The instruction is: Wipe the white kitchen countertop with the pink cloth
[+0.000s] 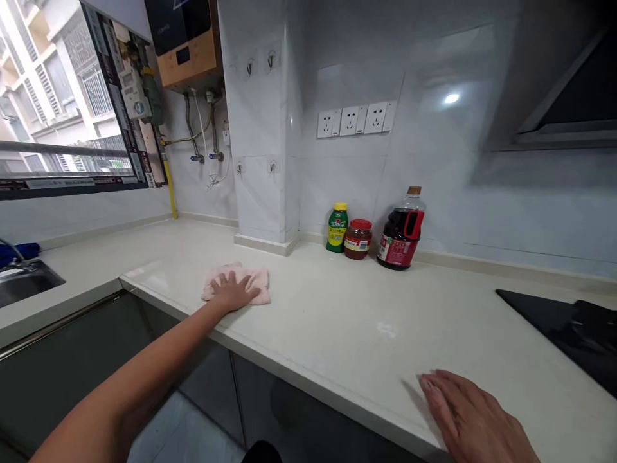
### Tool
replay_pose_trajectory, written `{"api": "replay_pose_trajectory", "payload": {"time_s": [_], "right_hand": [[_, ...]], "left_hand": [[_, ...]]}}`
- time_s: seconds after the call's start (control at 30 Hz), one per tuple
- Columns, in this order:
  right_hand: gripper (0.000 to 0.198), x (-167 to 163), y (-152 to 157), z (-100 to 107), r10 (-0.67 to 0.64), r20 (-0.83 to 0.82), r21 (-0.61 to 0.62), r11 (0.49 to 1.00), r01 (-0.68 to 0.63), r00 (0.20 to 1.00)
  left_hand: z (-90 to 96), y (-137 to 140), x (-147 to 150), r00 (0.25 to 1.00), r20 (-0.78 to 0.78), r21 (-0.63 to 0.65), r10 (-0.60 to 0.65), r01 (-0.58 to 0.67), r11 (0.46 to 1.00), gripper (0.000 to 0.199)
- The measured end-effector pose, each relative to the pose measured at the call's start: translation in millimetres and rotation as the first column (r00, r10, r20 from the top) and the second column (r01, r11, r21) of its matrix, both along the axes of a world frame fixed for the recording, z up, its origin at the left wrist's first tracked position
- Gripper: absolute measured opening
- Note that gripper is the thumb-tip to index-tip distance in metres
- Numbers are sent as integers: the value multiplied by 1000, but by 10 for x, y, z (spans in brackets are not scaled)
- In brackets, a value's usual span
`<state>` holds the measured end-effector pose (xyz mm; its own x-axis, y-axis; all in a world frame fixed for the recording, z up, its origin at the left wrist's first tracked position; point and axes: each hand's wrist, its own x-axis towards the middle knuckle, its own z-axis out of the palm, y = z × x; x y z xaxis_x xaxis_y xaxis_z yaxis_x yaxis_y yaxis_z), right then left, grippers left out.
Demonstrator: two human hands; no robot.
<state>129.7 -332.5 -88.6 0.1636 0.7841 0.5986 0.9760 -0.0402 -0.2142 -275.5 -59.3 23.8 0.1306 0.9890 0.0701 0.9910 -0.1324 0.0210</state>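
L hand (pixel 234 292) lies palm-down on pink cloth (pixel 261 280), nr front edge of white bench (pixel 328 321); grip spread wide, fingers fanned flat over the fabric, pressing on top w/o pinching it as far as can be seen. Cloth is flat-ish, a bit rumpled, sits L of ctr on the bench, in front of tiled pillar (pixel 255 122), sticking out past the hand on both sides. R hand (pixel 475 411) at lower R, over the front part of the bench, well apart from cloth; grip loosely open, fingers extended & close tog., nothing seen in it; palm hidden, can't tell if it touches the surface. Back of bench, by the wall, L to R: green bottle (pixel 337 230) w/ yellow cap, jar (pixel 357 240) w/ red lid just beside it, then big dark bottle (pixel 400 233) w/ red handle & brown cap, small gap from jar. All three upright-ish, well apart from both hands. Black cooktop (pixel 544 321) far R, partly out of view. Sink (pixel 33 284) at far L edge, blue item (pixel 19 253) behind it, too cut off to ID. Sockets (pixel 357 119) on wall above the bottles; water heater (pixel 187 64) upper L, nr window (pixel 62 96).
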Motion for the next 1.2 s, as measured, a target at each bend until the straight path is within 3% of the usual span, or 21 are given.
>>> {"api": "replay_pose_trajectory", "payload": {"time_s": [0.17,0.23,0.33,0.47,0.6,0.7,0.77,0.97,1.1,1.2], "right_hand": [[58,-111,-38,98,-15,10,9,1000,15,1000],[58,-115,-61,100,-25,6,14,1000,25,1000],[56,-80,-80,84,2,-2,19,1000,-2,1000],[52,8,-79,65,137,-104,-4,990,-138,985],[50,32,-99,93,88,-266,-17,995,-95,960],[51,7,-121,112,93,-186,-30,995,-100,978],[52,-6,-125,101,99,-104,-56,993,-105,990],[53,1,-108,7,54,-6,-59,997,-55,999],[52,0,-109,-5,60,59,-47,997,-57,996],[53,-13,-104,4,56,65,-14,998,-55,996]], "left_hand": [[-166,-542,926,962,34,-68,-271,272,960,85],[-229,-865,1315,896,82,-92,-436,443,892,89],[-308,-1366,1753,743,171,-88,-647,665,741,95],[-351,-1844,1919,568,210,7,-796,813,582,86],[-334,-1928,1662,506,156,95,-848,847,523,72],[-379,-1782,1325,533,123,157,-837,823,547,72],[-422,-1631,1060,584,108,188,-804,782,594,78],[-330,-1130,92,836,43,77,-547,544,836,91],[-221,-827,-465,945,-41,92,-326,328,940,66],[-234,-720,-589,984,-70,170,-164,174,970,50]]}}
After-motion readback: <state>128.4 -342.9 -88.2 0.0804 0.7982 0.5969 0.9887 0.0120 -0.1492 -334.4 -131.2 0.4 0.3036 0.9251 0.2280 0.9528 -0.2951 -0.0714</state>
